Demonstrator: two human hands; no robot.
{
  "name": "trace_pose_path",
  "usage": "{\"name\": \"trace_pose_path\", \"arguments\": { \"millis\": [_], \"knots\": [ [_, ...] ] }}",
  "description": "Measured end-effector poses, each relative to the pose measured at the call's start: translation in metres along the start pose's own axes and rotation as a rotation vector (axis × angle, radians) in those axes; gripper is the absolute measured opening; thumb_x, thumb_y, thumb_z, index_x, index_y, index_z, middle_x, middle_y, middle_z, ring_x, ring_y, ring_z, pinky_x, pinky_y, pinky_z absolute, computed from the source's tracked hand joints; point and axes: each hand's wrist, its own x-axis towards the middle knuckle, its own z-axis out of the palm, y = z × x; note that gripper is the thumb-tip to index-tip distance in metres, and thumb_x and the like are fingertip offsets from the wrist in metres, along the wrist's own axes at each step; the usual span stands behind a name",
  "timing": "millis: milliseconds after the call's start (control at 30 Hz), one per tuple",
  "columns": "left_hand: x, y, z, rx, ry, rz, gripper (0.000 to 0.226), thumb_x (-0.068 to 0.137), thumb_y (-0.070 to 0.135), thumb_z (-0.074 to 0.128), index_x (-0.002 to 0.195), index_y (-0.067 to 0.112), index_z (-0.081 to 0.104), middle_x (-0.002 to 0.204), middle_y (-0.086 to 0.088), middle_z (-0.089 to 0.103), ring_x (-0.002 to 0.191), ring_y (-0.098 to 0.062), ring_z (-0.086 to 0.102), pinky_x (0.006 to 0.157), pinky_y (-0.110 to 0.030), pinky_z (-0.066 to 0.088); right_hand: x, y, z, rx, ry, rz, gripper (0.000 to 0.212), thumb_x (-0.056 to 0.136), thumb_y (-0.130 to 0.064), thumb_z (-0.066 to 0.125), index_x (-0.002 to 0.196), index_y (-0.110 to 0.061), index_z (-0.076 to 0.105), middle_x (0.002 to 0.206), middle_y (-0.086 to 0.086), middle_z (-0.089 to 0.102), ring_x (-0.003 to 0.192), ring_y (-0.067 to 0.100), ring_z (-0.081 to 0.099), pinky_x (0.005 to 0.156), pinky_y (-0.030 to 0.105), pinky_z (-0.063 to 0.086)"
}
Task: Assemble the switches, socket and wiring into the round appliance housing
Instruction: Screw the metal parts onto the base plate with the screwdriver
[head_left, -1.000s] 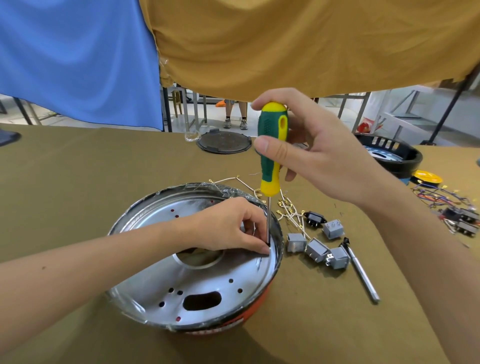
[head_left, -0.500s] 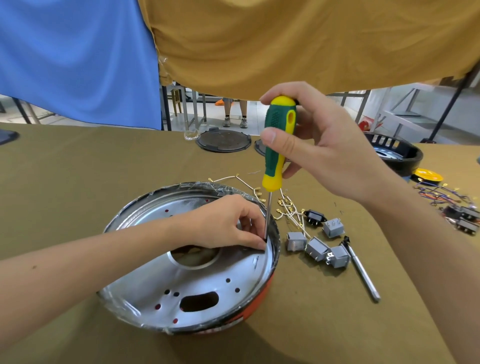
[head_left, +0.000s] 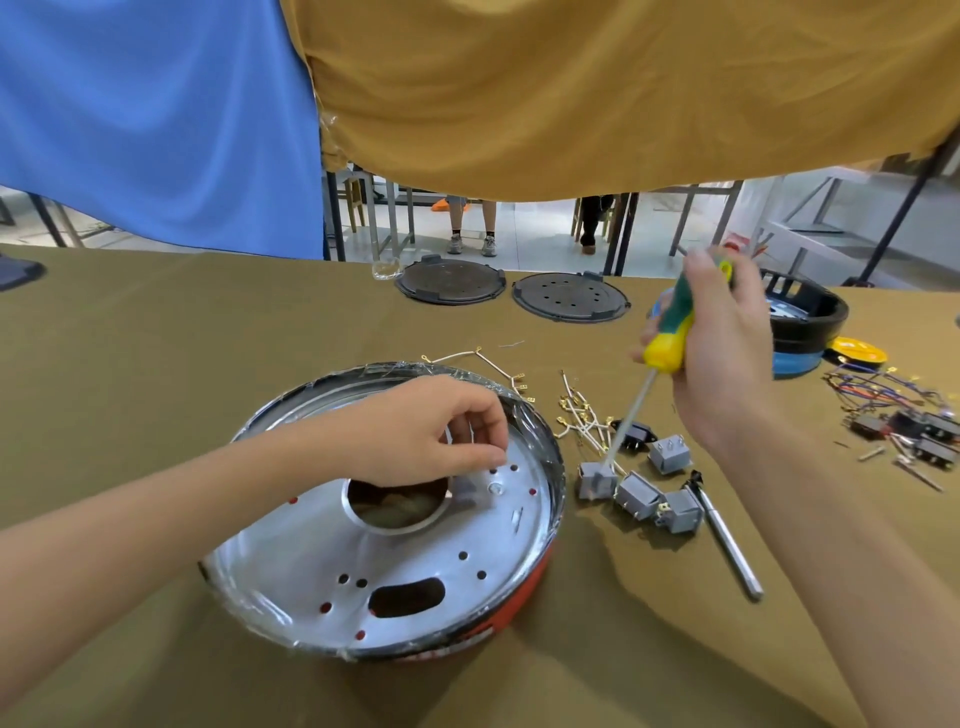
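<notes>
The round housing (head_left: 395, 587), silver inside with an orange-red outer wall, lies on the olive table in front of me. My left hand (head_left: 431, 431) rests inside it near the far right rim, fingers pinched on a small grey part (head_left: 470, 486). My right hand (head_left: 722, 353) is to the right of the housing, closed around a green and yellow screwdriver (head_left: 667, 338); its shaft slants down to the loose grey switches (head_left: 636, 493). White wires with brass terminals (head_left: 576, 410) and a black socket (head_left: 636, 434) lie beside the switches.
A metal rod tool (head_left: 727, 540) lies right of the switches. Two dark round lids (head_left: 449, 283) sit at the table's far edge, a black and blue housing (head_left: 802, 322) and a yellow disc (head_left: 854, 351) at far right. More wires and black switches (head_left: 904, 410) lie at right.
My right hand has lifted the screwdriver out of the housing and swung it right, over the loose switches. My left hand stays pinched inside the housing near the rim.
</notes>
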Motion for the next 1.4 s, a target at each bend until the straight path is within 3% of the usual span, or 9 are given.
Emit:
{"name": "trace_pose_path", "arguments": {
  "millis": [167,267,400,533,600,733,867,967,1400],
  "knots": [
    [0.001,0.003,0.004,-0.117,-0.022,0.007,0.003,0.093,0.021,0.069,0.094,0.019,0.069,0.079,0.017,0.07,0.071,-0.01,0.067,0.069,-0.03,0.057,-0.003,0.027,-0.017,0.162,-0.034,0.329,0.018,0.098,-0.028,0.057,0.111,-0.016,0.054,0.07,0.001,0.052,0.047,0.012,0.047,0.04,0.023,0.041],
    [0.006,0.006,0.014,-0.124,-0.049,0.019,0.004,0.091,0.021,0.072,0.094,0.018,0.073,0.078,0.012,0.072,0.067,-0.016,0.068,0.066,-0.034,0.058,-0.008,0.032,-0.016,0.175,-0.044,0.375,0.017,0.097,-0.027,0.058,0.11,-0.017,0.055,0.067,0.0,0.051,0.045,0.01,0.044,0.036,0.021,0.037],
    [0.008,0.003,0.023,-0.174,-0.028,-0.009,0.004,0.089,0.019,0.074,0.092,0.018,0.075,0.081,0.007,0.075,0.067,-0.007,0.065,0.067,-0.037,0.059,-0.016,0.038,-0.011,0.187,-0.095,0.413,0.013,0.098,-0.026,0.057,0.107,-0.017,0.055,0.065,0.001,0.051,0.045,0.011,0.042,0.034,0.02,0.034],
    [0.008,-0.001,0.027,-0.204,0.015,-0.056,0.005,0.085,0.021,0.077,0.087,0.026,0.078,0.084,0.007,0.074,0.072,-0.02,0.065,0.075,-0.045,0.057,-0.025,0.042,-0.007,0.174,-0.15,0.429,0.017,0.098,-0.026,0.057,0.111,-0.015,0.058,0.067,0.001,0.053,0.046,0.01,0.044,0.035,0.021,0.035],
    [0.01,-0.001,0.029,-0.197,0.037,-0.065,0.007,0.083,0.022,0.079,0.084,0.029,0.078,0.082,0.01,0.072,0.074,-0.023,0.064,0.075,-0.042,0.055,-0.027,0.042,-0.005,0.173,-0.164,0.432,0.02,0.099,-0.026,0.057,0.113,-0.013,0.057,0.068,0.002,0.052,0.047,0.01,0.044,0.036,0.021,0.035],
    [0.012,0.001,0.029,-0.258,0.01,-0.071,0.012,0.084,0.02,0.078,0.082,0.032,0.078,0.08,0.008,0.073,0.067,-0.007,0.061,0.065,-0.023,0.049,-0.03,0.044,-0.002,0.189,-0.183,0.466,0.025,0.099,-0.025,0.057,0.119,-0.01,0.055,0.07,0.004,0.051,0.047,0.011,0.044,0.036,0.02,0.035],
    [0.015,0.002,0.025,-0.263,-0.044,-0.104,0.012,0.086,0.018,0.077,0.084,0.03,0.078,0.08,0.005,0.076,0.068,-0.006,0.062,0.069,-0.025,0.052,-0.032,0.047,0.0,0.187,-0.212,0.489,0.024,0.099,-0.026,0.058,0.118,-0.012,0.056,0.073,0.004,0.052,0.047,0.011,0.045,0.036,0.02,0.036],
    [0.015,0.002,0.022,-0.335,-0.099,-0.137,0.007,0.086,0.018,0.077,0.087,0.024,0.079,0.078,0.004,0.076,0.069,-0.005,0.064,0.067,-0.017,0.051,-0.033,0.05,0.001,0.16,-0.228,0.495,0.024,0.098,-0.028,0.059,0.116,-0.012,0.056,0.073,0.004,0.053,0.048,0.011,0.047,0.037,0.02,0.037],
    [0.022,0.004,0.012,-0.119,-0.177,-0.151,0.004,0.085,0.024,0.077,0.086,0.028,0.076,0.074,0.006,0.072,0.066,-0.004,0.06,0.063,-0.019,0.049,-0.038,0.05,0.003,0.046,-0.358,0.501,0.023,0.098,-0.026,0.059,0.114,-0.01,0.057,0.077,0.007,0.052,0.047,0.012,0.045,0.035,0.021,0.034]
  ]
}}
